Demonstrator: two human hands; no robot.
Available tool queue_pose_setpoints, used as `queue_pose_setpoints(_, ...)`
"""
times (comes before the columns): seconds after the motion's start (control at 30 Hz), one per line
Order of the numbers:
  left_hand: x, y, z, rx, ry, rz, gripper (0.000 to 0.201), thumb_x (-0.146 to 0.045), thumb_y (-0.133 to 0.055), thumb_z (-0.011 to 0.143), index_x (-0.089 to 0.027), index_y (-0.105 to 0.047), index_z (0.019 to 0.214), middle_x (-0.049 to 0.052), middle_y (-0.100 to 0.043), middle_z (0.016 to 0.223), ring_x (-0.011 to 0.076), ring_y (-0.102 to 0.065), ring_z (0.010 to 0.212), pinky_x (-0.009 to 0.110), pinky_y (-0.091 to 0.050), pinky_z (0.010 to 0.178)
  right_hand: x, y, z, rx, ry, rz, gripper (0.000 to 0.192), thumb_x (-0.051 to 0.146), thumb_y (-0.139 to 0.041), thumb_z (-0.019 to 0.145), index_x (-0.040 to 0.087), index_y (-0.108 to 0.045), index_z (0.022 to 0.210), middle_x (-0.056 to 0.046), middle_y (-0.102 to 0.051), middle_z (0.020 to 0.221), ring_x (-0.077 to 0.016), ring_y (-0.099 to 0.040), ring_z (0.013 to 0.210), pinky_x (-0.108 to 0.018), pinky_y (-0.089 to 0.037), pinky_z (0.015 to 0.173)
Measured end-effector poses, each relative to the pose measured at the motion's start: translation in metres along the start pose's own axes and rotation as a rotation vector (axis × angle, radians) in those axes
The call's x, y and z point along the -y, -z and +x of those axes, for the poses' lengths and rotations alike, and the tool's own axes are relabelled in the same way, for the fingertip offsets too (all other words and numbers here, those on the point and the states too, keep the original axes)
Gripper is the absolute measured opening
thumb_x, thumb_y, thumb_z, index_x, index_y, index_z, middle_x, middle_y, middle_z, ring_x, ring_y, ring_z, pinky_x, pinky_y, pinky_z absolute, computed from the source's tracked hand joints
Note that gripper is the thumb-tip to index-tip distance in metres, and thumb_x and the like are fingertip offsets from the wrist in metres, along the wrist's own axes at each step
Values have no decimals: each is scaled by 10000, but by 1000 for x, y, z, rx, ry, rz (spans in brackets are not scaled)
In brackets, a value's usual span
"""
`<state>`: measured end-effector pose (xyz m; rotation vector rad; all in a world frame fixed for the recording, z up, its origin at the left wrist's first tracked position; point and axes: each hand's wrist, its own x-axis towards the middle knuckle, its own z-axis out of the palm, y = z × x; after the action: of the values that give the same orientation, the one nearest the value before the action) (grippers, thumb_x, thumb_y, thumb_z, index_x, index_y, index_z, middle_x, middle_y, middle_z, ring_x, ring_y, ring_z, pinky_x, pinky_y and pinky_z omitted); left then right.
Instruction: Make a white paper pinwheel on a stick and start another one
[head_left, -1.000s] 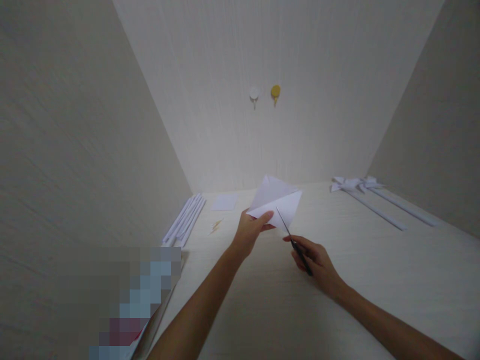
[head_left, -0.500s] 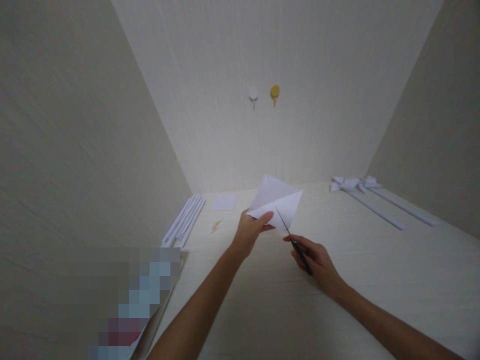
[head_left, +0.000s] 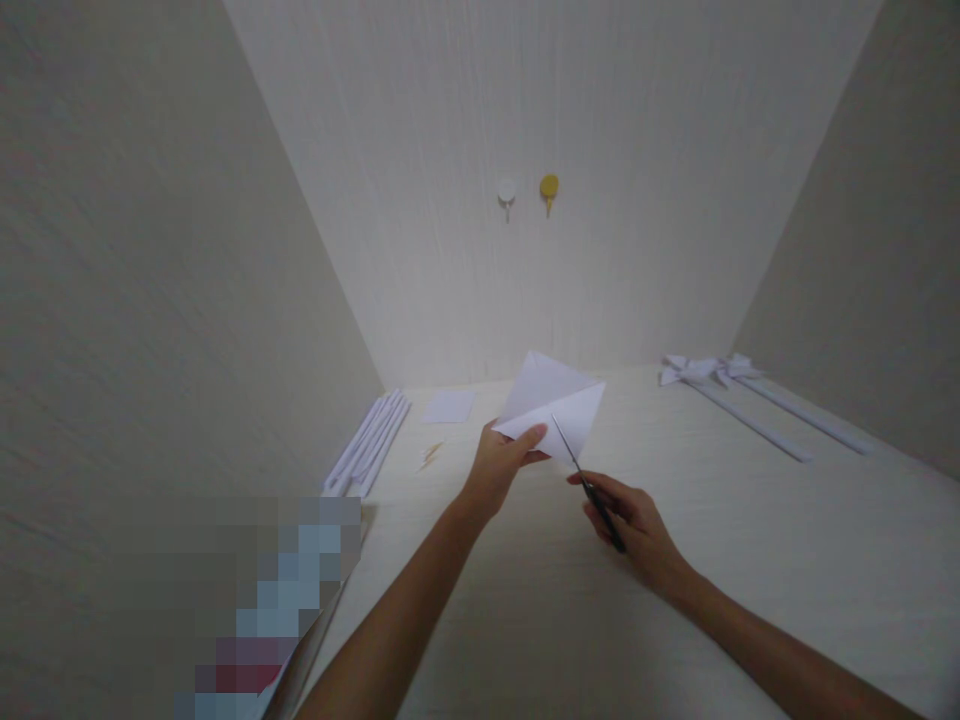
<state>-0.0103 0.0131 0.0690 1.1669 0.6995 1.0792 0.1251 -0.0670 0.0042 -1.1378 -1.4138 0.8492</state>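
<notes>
A creased square of white paper [head_left: 551, 385] is pinched at its lower left edge by my left hand [head_left: 504, 462], the thumb lying on top. My right hand [head_left: 630, 525] is closed round the black handles of a pair of scissors [head_left: 600, 512]. The blades point up and to the left, over the lower part of the sheet, and look closed or nearly so. Whether the paper lies between them I cannot tell. Both hands are above the pale table [head_left: 525, 600].
Several rolled white paper sticks [head_left: 371, 440] lie at the left. Near them are a flat paper square [head_left: 448, 406] and thin toothpick-like sticks [head_left: 430, 457]. Two paper pinwheels on sticks [head_left: 750, 415] rest at the right. A white hook [head_left: 507, 192] and a yellow hook [head_left: 550, 187] are on the back wall.
Almost nothing differs. The whole view has shifted very slightly; both hands, the paper and the scissors keep the same positions relative to one another.
</notes>
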Motion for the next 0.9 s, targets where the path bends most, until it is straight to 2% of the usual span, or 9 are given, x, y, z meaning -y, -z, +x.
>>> queue_pose_setpoints(0.27, 0, -1, 0, 1, -3, -8, 357, -209, -669, 589, -99, -606, 922, 92, -647, 885, 184, -611, 751, 301, -520, 661, -6, -1, 0, 17, 5, 99, 389, 433, -474, 754, 124, -533, 982, 59, -324, 480, -70, -292, 400, -203, -213, 365)
queue_pose_setpoints(0.47, 0, -1, -1, 1, 3, -2, 365, -206, -662, 597, -84, -596, 935, 105, -642, 895, 184, -608, 744, 296, -517, 654, -7, 0, 0, 24, 31, 106, 367, 400, -480, 760, 121, -525, 995, 64, -330, 469, -70, -297, 402, -204, -224, 372)
queue_pose_setpoints(0.63, 1, -1, -1, 14, -4, 0, 357, -201, -650, 613, -78, -589, 943, 111, -638, 905, 187, -605, 757, 306, -513, 671, -4, 1, -1, 19, -17, 81, 328, 371, -483, 766, 129, -528, 984, 61, -333, 480, -68, -294, 408, -199, -215, 369)
queue_pose_setpoints(0.9, 2, 0, 1, 9, -2, 10, 338, -207, -645, 618, -77, -590, 925, 108, -636, 907, 187, -604, 766, 305, -512, 675, 1, 0, 0, 17, -16, 87, 354, 386, -487, 752, 115, -537, 974, 67, -316, 463, -62, -279, 393, -197, -202, 364)
